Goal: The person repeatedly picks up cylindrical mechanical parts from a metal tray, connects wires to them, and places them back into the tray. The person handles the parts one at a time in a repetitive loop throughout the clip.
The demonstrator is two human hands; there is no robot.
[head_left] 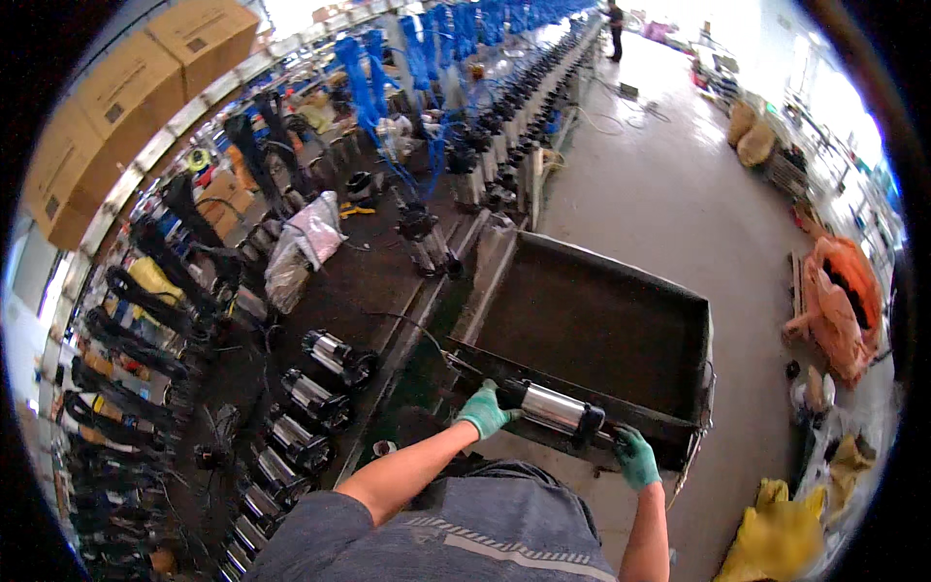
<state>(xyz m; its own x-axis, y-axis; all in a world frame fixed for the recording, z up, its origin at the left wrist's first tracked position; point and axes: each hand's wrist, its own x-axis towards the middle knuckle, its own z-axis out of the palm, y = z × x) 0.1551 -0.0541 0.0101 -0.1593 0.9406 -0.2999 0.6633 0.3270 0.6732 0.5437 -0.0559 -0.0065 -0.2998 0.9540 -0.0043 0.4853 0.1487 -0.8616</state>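
Note:
A silver cylindrical motor (555, 409) with black end caps lies level in front of me, along the near edge of a dark metal tray (706, 335). My left hand (488, 410), in a green glove, grips its left end, by the black cap. At the other end my right hand (636, 458), also gloved in green, closes on the thin shaft that sticks out; its fingertips are partly hidden. A black cable (424, 332) runs from near the left end onto the bench.
Several similar motors (312, 397) lie in a row on the workbench (364, 281) to my left. Another motor (424, 238) stands upright beyond them. Cartons (126, 82) fill a high shelf. Right, an orange sack (836, 325) and yellow sacks (766, 529) lie along the floor's side. A person (616, 29) stands far off.

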